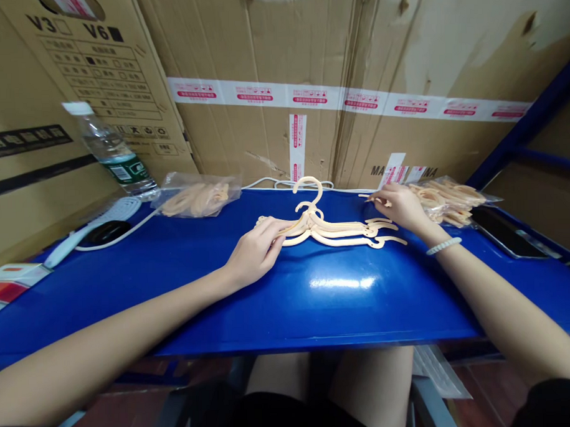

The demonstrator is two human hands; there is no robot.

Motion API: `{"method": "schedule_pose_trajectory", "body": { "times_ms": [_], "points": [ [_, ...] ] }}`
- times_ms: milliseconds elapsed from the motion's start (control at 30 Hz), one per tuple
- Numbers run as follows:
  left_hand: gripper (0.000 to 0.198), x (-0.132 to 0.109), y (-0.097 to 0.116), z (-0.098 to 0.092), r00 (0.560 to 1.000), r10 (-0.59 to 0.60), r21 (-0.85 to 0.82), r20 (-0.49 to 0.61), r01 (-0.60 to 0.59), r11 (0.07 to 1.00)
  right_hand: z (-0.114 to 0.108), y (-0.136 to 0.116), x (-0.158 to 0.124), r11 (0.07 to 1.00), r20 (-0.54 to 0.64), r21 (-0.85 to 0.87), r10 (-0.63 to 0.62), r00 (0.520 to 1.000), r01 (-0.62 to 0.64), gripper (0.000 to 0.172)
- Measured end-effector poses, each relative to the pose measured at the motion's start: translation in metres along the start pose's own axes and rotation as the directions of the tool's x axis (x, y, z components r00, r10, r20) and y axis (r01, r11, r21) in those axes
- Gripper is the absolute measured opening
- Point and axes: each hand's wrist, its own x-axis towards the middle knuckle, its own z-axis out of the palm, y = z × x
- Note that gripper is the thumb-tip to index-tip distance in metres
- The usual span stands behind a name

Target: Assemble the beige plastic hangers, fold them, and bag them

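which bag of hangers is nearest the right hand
The bag beside the phone, just past the right hand. The other bag lies far left by the water bottle.

The left ends of the stacked hangers are covered by the left hand; the red-and-white box is cut off by the left edge.

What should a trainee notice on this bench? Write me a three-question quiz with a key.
1. True or false: the left hand is on the stack of hangers.
2. What lies just right of the right hand? A a mug; B a bag of cream parts; C a pair of scissors.
3. Fill in: the table top is ____ in colour.
Key: 1 true; 2 B; 3 blue.
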Motion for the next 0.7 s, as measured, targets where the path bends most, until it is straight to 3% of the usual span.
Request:
{"method": "schedule_pose_trajectory", "body": {
  "times_ms": [67, 133, 200, 300, 400, 500, 700],
  "points": [
    [0.03, 0.001, 0.0, -0.001, 1.0, -0.019, 0.013, -0.023, 0.019, 1.0, -0.005, -0.009, -0.005, 0.943, -0.136, 0.296, 0.196, 0.971, -0.149, 0.025],
    [0.029, 0.001, 0.0, -0.002, 0.998, -0.038, 0.019, -0.042, 0.039, 0.999, -0.01, -0.023, -0.01, 0.773, -0.167, 0.593, 0.39, 0.905, -0.224, 0.026],
    [0.028, 0.002, 0.0, -0.004, 0.998, -0.048, 0.023, -0.051, 0.049, 0.999, -0.014, -0.039, -0.013, 0.561, -0.106, 0.798, 0.492, 0.864, -0.222, 0.024],
    [0.027, 0.002, 0.0, -0.005, 0.997, -0.054, 0.03, -0.059, 0.056, 0.998, -0.02, -0.059, -0.014, 0.281, 0.097, 0.924, 0.486, 0.868, -0.26, 0.021],
    [0.026, 0.002, 0.001, -0.006, 0.996, -0.069, 0.031, -0.064, 0.071, 0.997, -0.022, -0.07, -0.013, 0.087, 0.294, 0.929, 0.412, 0.862, -0.359, 0.021],
    [0.026, 0.002, 0.0, -0.006, 0.995, -0.069, 0.031, -0.077, 0.071, 0.997, -0.018, -0.074, -0.014, -0.002, 0.351, 0.923, 0.413, 0.84, -0.385, 0.021],
    [0.025, 0.002, -0.001, -0.006, 0.994, -0.065, 0.015, -0.083, 0.066, 0.998, -0.008, -0.074, -0.018, -0.017, 0.369, 0.92, 0.378, 0.849, -0.392, 0.04]
  ]
}}
